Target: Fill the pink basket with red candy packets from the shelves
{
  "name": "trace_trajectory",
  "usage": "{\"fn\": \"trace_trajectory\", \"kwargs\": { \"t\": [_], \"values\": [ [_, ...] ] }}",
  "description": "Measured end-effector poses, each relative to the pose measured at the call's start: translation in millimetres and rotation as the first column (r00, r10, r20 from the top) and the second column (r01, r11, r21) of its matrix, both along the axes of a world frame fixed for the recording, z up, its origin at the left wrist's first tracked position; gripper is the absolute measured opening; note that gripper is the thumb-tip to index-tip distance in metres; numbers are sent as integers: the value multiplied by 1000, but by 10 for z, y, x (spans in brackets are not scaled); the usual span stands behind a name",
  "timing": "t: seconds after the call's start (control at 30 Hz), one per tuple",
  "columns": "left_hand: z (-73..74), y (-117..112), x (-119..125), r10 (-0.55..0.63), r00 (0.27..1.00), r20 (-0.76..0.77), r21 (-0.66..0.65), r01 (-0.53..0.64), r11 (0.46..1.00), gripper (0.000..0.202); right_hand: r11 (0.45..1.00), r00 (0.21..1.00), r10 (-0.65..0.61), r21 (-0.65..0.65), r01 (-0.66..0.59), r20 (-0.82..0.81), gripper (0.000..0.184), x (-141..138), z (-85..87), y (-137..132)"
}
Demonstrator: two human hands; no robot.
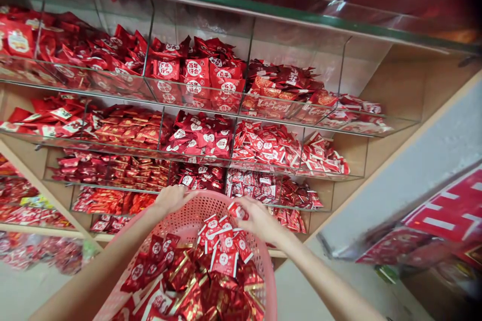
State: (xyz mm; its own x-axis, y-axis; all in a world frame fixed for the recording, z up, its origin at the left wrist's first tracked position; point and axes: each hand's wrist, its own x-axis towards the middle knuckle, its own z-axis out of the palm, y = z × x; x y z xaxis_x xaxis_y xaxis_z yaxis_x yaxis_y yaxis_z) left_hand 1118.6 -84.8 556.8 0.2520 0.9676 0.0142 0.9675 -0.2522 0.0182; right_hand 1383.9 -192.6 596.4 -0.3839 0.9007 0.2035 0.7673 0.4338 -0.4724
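A pink plastic basket (196, 210) sits low in the middle, filled with several red and gold snack packets (211, 271). My left hand (171, 198) is closed over the basket's far rim. My right hand (258, 218) is over the basket's right side, its fingers pinched on a small red and white packet (238, 210). Directly behind both hands are clear shelf bins of red packets (199, 135).
A wooden shelf unit holds tiered clear acrylic bins (263, 105) with dividers, all stocked with red packets. A green-edged top shelf (241, 5) runs above. More red packs lie on a display (444, 220) at the right and on lower-left shelves (30, 210).
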Motion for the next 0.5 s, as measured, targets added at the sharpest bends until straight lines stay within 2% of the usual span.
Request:
{"fn": "trace_trajectory", "kwargs": {
  "t": [0.07, 0.13, 0.5],
  "values": [
    [-2, 3, 18, -3, 1000, 7, 1, 3, 1000, 79, 996, 998, -26, -80, 31, 63, 40, -98, -201, -15],
    [-5, 4, 33, -13, 1000, 10, -2, 13, 1000, 79, 991, 989, -56, -117, 72, 138, 39, -153, -321, -10],
    [-50, 38, 2, -22, 1000, -1, 5, 22, 1000, 79, 976, 921, -124, -123, 181, 370, 31, -252, -544, -102]
  ]
}}
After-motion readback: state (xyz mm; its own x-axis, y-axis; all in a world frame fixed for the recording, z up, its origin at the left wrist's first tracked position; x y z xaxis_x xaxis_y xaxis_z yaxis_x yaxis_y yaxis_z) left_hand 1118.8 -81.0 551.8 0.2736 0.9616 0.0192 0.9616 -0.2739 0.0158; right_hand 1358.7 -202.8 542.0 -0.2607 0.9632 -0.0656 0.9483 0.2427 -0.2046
